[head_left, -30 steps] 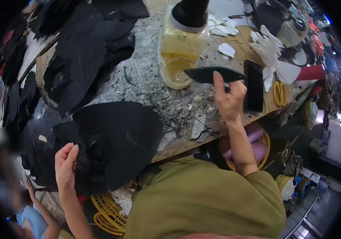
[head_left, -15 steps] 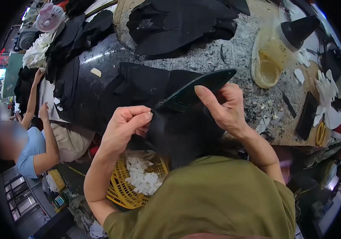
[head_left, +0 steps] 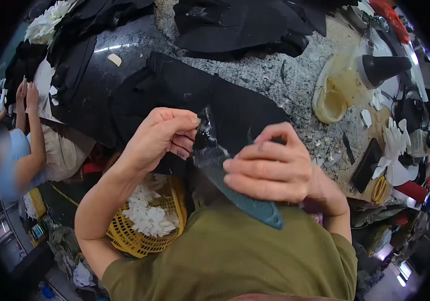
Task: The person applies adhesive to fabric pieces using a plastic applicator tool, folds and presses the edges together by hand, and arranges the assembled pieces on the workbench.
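Observation:
Pinched between the thumb and fingers of my left hand (head_left: 162, 133) is the edge of a black sheet (head_left: 245, 103), which lies over the near edge of the table. My right hand (head_left: 275, 165) is closed around a dark green flat tool (head_left: 257, 208). The tool's upper end touches the black sheet just right of my left fingertips, where a wet, shiny patch shows. Its lower end points toward my shirt. Behind, on the right, a translucent bottle (head_left: 333, 98) with a black conical part (head_left: 383, 69) holds yellowish liquid.
More black pieces (head_left: 240, 27) lie at the back of the stained table (head_left: 295, 75). A phone (head_left: 367, 165) and yellow-handled scissors (head_left: 379, 189) are at the right. A yellow basket (head_left: 145, 246) with white scraps stands below my left arm. A co-worker (head_left: 22, 160) is at the left.
The green tool has come from above the bottle side down onto the black sheet, beside my left hand, and has turned. My left hand has kept its pinch on the sheet. The view has shifted.

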`<control>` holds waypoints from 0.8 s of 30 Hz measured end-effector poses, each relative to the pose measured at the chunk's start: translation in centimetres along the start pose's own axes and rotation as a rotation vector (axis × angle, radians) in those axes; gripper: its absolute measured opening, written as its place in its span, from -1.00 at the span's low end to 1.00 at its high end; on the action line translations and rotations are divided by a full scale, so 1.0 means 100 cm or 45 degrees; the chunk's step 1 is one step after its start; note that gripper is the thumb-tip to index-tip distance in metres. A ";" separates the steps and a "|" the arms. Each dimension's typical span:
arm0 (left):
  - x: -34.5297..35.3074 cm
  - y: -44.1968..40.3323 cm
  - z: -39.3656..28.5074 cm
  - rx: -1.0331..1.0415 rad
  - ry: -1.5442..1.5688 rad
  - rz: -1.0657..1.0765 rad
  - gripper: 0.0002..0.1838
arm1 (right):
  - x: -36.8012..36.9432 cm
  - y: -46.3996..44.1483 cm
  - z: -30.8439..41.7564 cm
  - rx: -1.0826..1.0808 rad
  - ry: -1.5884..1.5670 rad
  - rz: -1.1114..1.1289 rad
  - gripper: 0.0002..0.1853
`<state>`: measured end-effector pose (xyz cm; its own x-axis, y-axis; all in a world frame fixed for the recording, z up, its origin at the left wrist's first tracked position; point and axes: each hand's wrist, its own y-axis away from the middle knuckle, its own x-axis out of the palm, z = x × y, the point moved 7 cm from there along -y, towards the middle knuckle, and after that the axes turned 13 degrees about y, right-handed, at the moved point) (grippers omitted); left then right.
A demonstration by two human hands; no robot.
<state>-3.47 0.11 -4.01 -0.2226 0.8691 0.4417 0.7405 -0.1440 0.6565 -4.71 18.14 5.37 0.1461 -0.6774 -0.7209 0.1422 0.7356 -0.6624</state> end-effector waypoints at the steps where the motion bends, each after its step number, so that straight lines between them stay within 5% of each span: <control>1: -0.001 -0.001 0.000 0.013 0.027 0.014 -0.79 | 0.000 0.005 0.005 -0.008 -0.044 -0.049 -0.83; 5: -0.009 -0.002 -0.006 0.085 0.094 0.065 -0.80 | -0.006 0.021 -0.029 0.352 -0.162 -0.391 -0.77; 10: -0.022 0.004 -0.012 0.184 0.012 -0.113 -0.82 | 0.019 0.033 0.011 0.152 -0.137 -0.204 -0.81; 13: -0.020 0.004 -0.014 0.234 -0.086 -0.127 -0.85 | 0.014 0.050 -0.026 0.555 -0.420 -0.309 -0.80; 14: -0.020 0.007 -0.016 0.274 -0.148 -0.163 -0.84 | 0.018 0.064 -0.045 0.794 -0.587 -0.451 -0.87; 15: -0.020 0.007 -0.015 0.317 -0.155 -0.100 -0.82 | 0.023 0.079 -0.055 1.332 -0.838 -0.679 -0.93; 16: -0.023 0.009 -0.016 0.378 -0.189 -0.118 -0.80 | 0.027 0.081 -0.066 1.492 -0.761 -0.515 -0.88; 20: -0.028 0.007 -0.008 0.327 -0.038 0.073 -0.73 | 0.064 0.054 -0.081 1.441 -1.157 -0.737 -0.76; 21: -0.024 0.009 -0.008 0.286 0.014 0.121 -0.78 | 0.077 0.054 -0.080 1.482 -1.027 -0.447 -0.82; 23: -0.038 0.002 -0.001 0.257 0.031 0.080 -0.80 | 0.053 0.040 -0.072 1.069 -0.143 -0.286 -0.90; 24: -0.045 -0.002 0.001 0.259 0.073 0.028 -0.82 | 0.043 0.037 -0.076 1.002 -0.169 -0.561 -0.87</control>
<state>-2.58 -3.69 -6.17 -0.2362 0.8376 0.4926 0.8572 -0.0591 0.5115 -11.00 17.96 -1.72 0.0249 -0.9273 -0.3735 0.8316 0.2266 -0.5071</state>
